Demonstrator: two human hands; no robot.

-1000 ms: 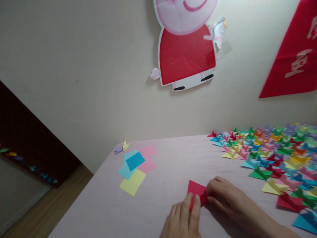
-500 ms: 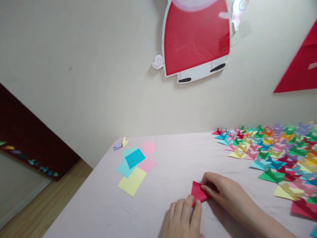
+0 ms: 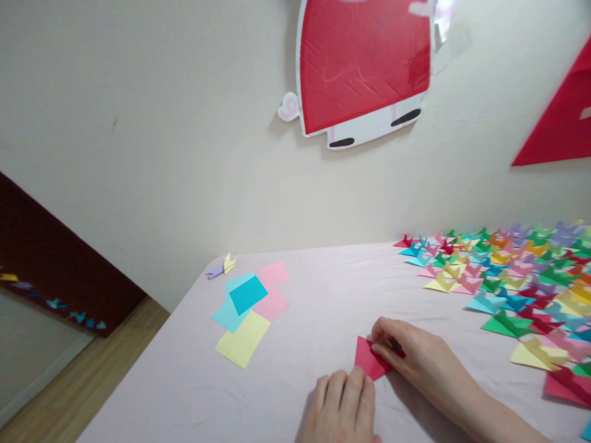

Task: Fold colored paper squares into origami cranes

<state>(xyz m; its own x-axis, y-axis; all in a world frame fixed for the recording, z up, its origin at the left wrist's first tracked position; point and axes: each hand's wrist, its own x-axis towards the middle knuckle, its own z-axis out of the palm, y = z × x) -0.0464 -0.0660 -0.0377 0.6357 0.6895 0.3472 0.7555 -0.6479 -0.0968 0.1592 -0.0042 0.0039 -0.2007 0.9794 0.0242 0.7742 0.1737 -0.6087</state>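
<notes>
A small folded piece of red origami paper [image 3: 369,360] lies on the light cloth between my hands. My right hand [image 3: 415,354] pinches its upper right edge between thumb and curled fingers. From below, my left hand [image 3: 342,406] has its fingers bent over the paper's lower corner, holding it at the surface; that thumb is mostly hidden. To the left lie loose square sheets: a dark blue sheet [image 3: 248,295], a light blue sheet [image 3: 228,317], a yellow sheet [image 3: 244,339] and pink sheets [image 3: 273,303], partly overlapping.
Rows of many-coloured folded paper birds [image 3: 503,323] fill the right side of the pale cloth-covered table [image 3: 184,375]. A yellow paper bird [image 3: 229,264] and a purple one [image 3: 215,271] sit at the far left corner. The wall behind carries a red cartoon cutout [image 3: 364,67].
The view has shifted slightly. My left fingers have slid a little along the paper's lower corner, and more of its red face shows. My right hand keeps its pinch.
</notes>
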